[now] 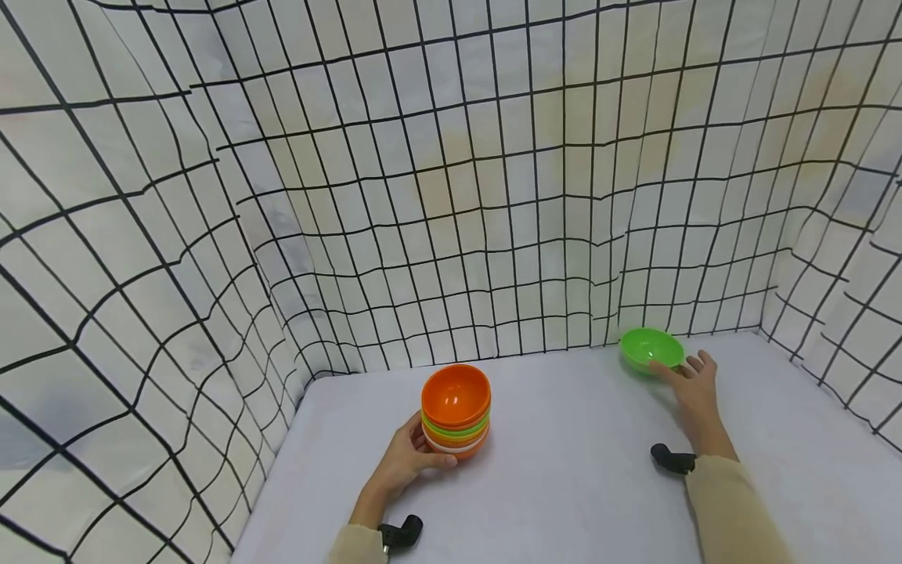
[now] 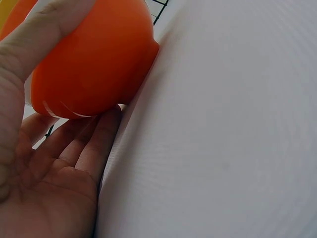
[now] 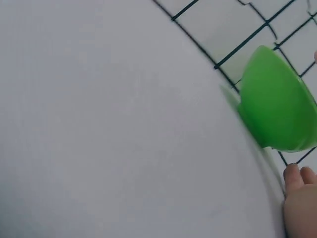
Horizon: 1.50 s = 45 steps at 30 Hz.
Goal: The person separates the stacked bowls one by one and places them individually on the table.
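Note:
A stack of nested bowls (image 1: 456, 399) stands on the table at centre left, an orange one on top, with green, yellow-orange and white rims below. My left hand (image 1: 402, 464) holds the stack low on its left side, thumb across the front and fingers around the back. The left wrist view shows the thumb on the lowest orange bowl (image 2: 106, 54), whose foot is at the tabletop. Farther back on the right sits a single green bowl (image 1: 647, 346). My right hand (image 1: 696, 395) is spread beside it, thumb overlapping the near rim and the other fingers apart from its wall.
A white cloth covers the table (image 1: 557, 454). Behind it and along both sides hangs a white sheet with black netting (image 1: 521, 196); the green bowl is close to the back net. A black wrist device (image 1: 402, 533) is on each arm.

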{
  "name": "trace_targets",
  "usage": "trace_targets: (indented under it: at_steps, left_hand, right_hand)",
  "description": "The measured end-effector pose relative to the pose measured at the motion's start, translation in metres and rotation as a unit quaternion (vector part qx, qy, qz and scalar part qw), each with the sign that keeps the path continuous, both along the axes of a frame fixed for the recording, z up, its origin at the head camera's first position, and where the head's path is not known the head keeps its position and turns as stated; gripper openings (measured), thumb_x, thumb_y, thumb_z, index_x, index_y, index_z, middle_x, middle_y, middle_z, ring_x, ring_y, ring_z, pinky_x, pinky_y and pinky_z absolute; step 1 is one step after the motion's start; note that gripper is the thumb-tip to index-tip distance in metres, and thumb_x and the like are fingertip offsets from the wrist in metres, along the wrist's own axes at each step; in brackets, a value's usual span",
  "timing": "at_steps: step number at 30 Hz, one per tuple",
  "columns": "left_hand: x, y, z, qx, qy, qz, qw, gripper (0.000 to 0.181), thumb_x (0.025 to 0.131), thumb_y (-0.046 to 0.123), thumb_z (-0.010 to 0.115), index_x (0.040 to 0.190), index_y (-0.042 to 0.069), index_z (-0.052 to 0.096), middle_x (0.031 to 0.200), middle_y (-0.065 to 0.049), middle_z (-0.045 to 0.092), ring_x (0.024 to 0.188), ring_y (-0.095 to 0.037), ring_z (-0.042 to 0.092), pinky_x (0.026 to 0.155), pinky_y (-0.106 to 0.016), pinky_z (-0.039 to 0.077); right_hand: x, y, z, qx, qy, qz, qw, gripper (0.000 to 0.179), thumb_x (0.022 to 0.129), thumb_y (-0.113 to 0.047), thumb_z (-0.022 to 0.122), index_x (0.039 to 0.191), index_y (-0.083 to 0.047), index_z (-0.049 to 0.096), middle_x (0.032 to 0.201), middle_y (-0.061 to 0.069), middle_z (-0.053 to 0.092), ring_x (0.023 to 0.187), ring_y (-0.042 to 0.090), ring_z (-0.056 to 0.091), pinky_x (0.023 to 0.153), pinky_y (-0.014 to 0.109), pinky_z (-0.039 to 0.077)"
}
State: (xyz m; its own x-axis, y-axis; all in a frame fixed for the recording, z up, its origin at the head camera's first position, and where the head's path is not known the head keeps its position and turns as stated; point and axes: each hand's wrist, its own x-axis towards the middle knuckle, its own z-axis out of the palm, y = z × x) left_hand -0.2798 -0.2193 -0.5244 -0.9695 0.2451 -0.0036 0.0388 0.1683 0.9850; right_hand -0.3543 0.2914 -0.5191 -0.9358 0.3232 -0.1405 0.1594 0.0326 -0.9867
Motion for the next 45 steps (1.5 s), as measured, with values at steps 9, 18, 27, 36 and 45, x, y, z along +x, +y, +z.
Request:
trace_targets:
  at_steps: [9,18,27,36,45]
  left_hand:
    - [0.0,0.002,-0.003,-0.005,0.002,-0.001,1.0,0.095,0.073,0.02,0.094,0.153,0.022,0.043,0.146,-0.004,0.058,0.131,-0.021,0.059,0.107,-0.02,0.051]
    - [0.0,0.002,0.0,0.003,0.003,-0.003,1.0,0.095,0.072,0.016,0.094,0.153,0.021,0.043,0.146,-0.005,0.057,0.132,-0.022,0.058,0.107,-0.02,0.051]
    - [0.002,0.002,0.001,-0.006,0.005,-0.003,1.0,0.097,0.072,0.018,0.094,0.154,0.02,0.042,0.147,-0.007,0.057,0.132,-0.022,0.059,0.107,-0.021,0.051]
    - [0.0,0.002,0.001,-0.002,0.009,-0.002,1.0,0.097,0.072,0.014,0.094,0.153,0.019,0.042,0.146,-0.007,0.057,0.132,-0.022,0.059,0.107,-0.02,0.051]
    - [0.001,0.002,0.002,0.002,0.009,-0.003,1.0,0.096,0.071,0.014,0.094,0.152,0.021,0.044,0.146,-0.005,0.058,0.135,-0.023,0.057,0.109,-0.02,0.049]
  right_hand:
    - [0.01,0.0,0.01,-0.105,-0.024,-0.055,0.9926,0.114,0.092,-0.048,0.073,0.164,-0.027,-0.012,0.174,0.006,-0.001,0.161,0.028,0.011,0.133,0.044,0.014]
    - [0.016,-0.032,0.056,-0.049,0.042,-0.097,0.9933,0.083,0.098,-0.033,0.069,0.162,-0.021,0.017,0.159,0.001,0.029,0.14,0.016,0.034,0.122,0.033,0.036]
    - [0.029,-0.077,0.09,0.021,0.158,0.045,0.9863,0.048,0.098,-0.02,0.07,0.139,-0.019,0.046,0.121,-0.012,0.051,0.107,0.0,0.052,0.086,0.007,0.048]
    - [0.038,-0.134,0.099,0.081,0.216,0.21,0.9501,0.05,0.096,-0.017,0.073,0.137,-0.002,0.049,0.123,0.01,0.058,0.108,0.008,0.059,0.089,0.014,0.054]
    - [0.046,-0.187,0.087,0.095,0.204,0.31,0.9235,0.048,0.093,-0.018,0.075,0.134,-0.009,0.053,0.127,0.016,0.058,0.112,0.027,0.061,0.093,0.026,0.057]
